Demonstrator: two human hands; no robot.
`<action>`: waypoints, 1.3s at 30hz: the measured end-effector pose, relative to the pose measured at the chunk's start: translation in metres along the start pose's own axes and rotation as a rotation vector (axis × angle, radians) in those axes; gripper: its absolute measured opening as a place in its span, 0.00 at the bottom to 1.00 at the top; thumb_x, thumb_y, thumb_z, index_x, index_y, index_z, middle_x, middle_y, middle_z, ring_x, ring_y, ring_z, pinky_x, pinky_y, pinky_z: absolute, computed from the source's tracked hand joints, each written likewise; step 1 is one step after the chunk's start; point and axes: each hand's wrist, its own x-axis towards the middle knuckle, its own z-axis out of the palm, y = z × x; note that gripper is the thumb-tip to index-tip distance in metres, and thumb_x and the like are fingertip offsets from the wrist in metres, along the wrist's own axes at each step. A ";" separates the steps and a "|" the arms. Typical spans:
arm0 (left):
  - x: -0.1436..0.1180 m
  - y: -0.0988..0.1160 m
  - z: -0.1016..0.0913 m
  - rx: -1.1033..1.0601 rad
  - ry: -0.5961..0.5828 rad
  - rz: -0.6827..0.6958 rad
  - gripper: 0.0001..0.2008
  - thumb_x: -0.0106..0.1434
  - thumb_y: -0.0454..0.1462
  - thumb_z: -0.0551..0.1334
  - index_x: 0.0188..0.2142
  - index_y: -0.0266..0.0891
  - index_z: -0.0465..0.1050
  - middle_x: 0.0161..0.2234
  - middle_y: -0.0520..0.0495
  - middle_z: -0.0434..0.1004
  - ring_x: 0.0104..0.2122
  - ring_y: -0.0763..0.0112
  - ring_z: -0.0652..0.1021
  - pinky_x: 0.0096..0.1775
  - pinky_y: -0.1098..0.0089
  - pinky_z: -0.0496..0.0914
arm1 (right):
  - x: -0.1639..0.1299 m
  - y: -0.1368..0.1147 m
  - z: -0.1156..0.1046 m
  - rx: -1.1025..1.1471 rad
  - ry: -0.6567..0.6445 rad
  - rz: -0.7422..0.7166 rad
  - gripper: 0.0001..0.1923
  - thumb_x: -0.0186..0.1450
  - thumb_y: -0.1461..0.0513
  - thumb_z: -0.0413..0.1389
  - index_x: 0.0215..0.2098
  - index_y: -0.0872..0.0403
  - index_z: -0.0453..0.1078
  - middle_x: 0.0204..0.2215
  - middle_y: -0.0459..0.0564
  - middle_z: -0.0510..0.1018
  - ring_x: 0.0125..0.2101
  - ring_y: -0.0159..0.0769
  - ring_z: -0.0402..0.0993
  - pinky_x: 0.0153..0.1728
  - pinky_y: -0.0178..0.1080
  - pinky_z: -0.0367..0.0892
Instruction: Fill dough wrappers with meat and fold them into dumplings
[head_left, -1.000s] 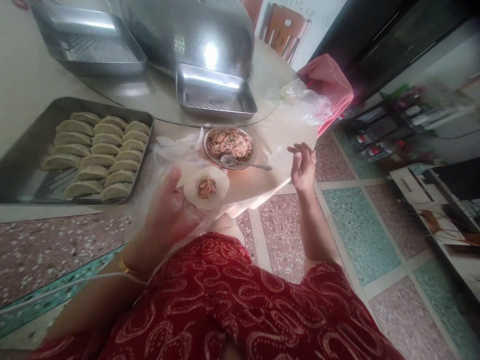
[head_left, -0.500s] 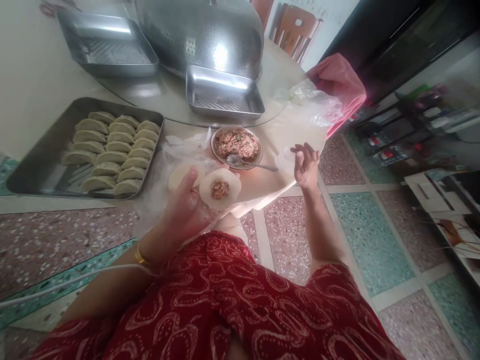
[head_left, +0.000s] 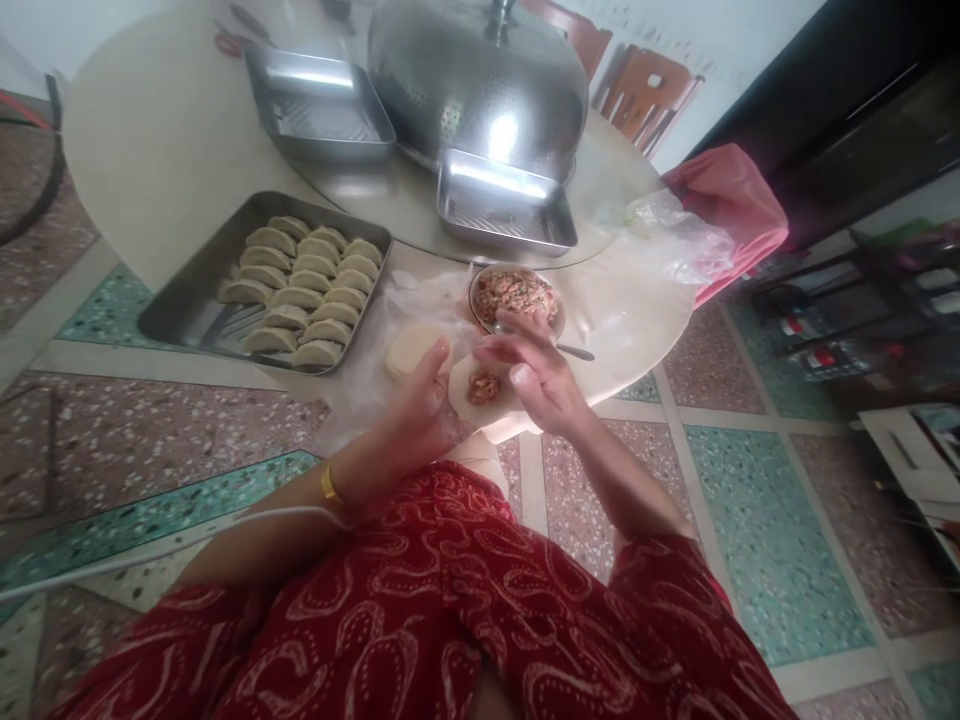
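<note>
My left hand point(head_left: 420, 410) cradles a round dumpling wrapper point(head_left: 480, 392) with a lump of minced filling in its middle. My right hand point(head_left: 536, 370) now rests on the wrapper's right edge, fingers pinching it. Just behind my hands stands a bowl of minced filling point(head_left: 516, 295) with a spoon point(head_left: 574, 350) leaning in it. A stack of plain wrappers point(head_left: 409, 350) lies to the left of the bowl on a plastic sheet.
A metal tray point(head_left: 187, 315) holds several rows of folded dumplings at the left. Two smaller metal trays point(head_left: 319, 105) point(head_left: 502, 205) and a large domed metal lid point(head_left: 480, 70) sit farther back on the round table. A pink bag point(head_left: 727, 205) lies at the right.
My right hand has come in from the right, where it hung free, and now grips the filled wrapper held by my left hand. The view has shifted right and down.
</note>
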 end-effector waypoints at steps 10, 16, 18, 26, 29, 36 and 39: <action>-0.005 0.007 -0.005 0.040 0.029 0.046 0.33 0.74 0.52 0.38 0.38 0.34 0.75 0.27 0.47 0.76 0.32 0.69 0.78 0.42 0.70 0.71 | 0.018 -0.016 0.014 0.049 -0.095 -0.080 0.24 0.75 0.49 0.37 0.52 0.48 0.71 0.39 0.46 0.83 0.66 0.43 0.62 0.73 0.57 0.37; -0.004 0.012 -0.014 0.050 -0.058 0.040 0.37 0.74 0.53 0.35 0.36 0.32 0.77 0.26 0.44 0.76 0.28 0.68 0.77 0.39 0.70 0.71 | 0.016 -0.019 0.020 -0.083 -0.040 -0.161 0.25 0.75 0.51 0.37 0.50 0.49 0.73 0.38 0.46 0.83 0.65 0.42 0.64 0.73 0.54 0.32; -0.002 0.014 -0.018 0.053 -0.066 0.033 0.38 0.73 0.54 0.36 0.36 0.31 0.77 0.26 0.42 0.77 0.29 0.67 0.78 0.39 0.69 0.72 | 0.012 -0.020 0.023 -0.109 -0.016 -0.221 0.25 0.75 0.50 0.38 0.51 0.50 0.73 0.39 0.47 0.84 0.64 0.42 0.66 0.73 0.53 0.31; -0.001 0.015 -0.012 0.009 -0.029 0.056 0.38 0.73 0.55 0.36 0.43 0.31 0.77 0.26 0.43 0.78 0.30 0.65 0.79 0.39 0.67 0.73 | -0.001 -0.020 0.033 -0.161 0.044 -0.240 0.22 0.73 0.52 0.44 0.62 0.47 0.65 0.44 0.46 0.84 0.67 0.45 0.60 0.72 0.61 0.30; -0.001 0.016 -0.011 -0.001 0.030 0.087 0.37 0.73 0.54 0.37 0.45 0.32 0.78 0.27 0.43 0.79 0.34 0.64 0.81 0.42 0.67 0.73 | -0.007 -0.024 0.036 -0.167 0.056 -0.299 0.23 0.73 0.54 0.44 0.63 0.47 0.63 0.45 0.47 0.84 0.67 0.45 0.61 0.72 0.61 0.30; -0.002 0.018 -0.002 -0.059 -0.007 0.099 0.36 0.73 0.54 0.37 0.56 0.31 0.72 0.34 0.40 0.82 0.39 0.61 0.82 0.46 0.65 0.74 | -0.018 -0.022 0.044 -0.280 0.066 -0.237 0.23 0.73 0.51 0.42 0.61 0.46 0.65 0.51 0.48 0.82 0.67 0.45 0.60 0.72 0.60 0.25; -0.003 0.018 0.002 -0.041 0.018 0.123 0.37 0.73 0.54 0.38 0.58 0.29 0.70 0.35 0.39 0.82 0.39 0.60 0.82 0.46 0.64 0.75 | -0.024 -0.019 0.047 -0.257 0.048 -0.265 0.22 0.73 0.52 0.44 0.62 0.45 0.64 0.50 0.48 0.82 0.67 0.46 0.61 0.71 0.62 0.26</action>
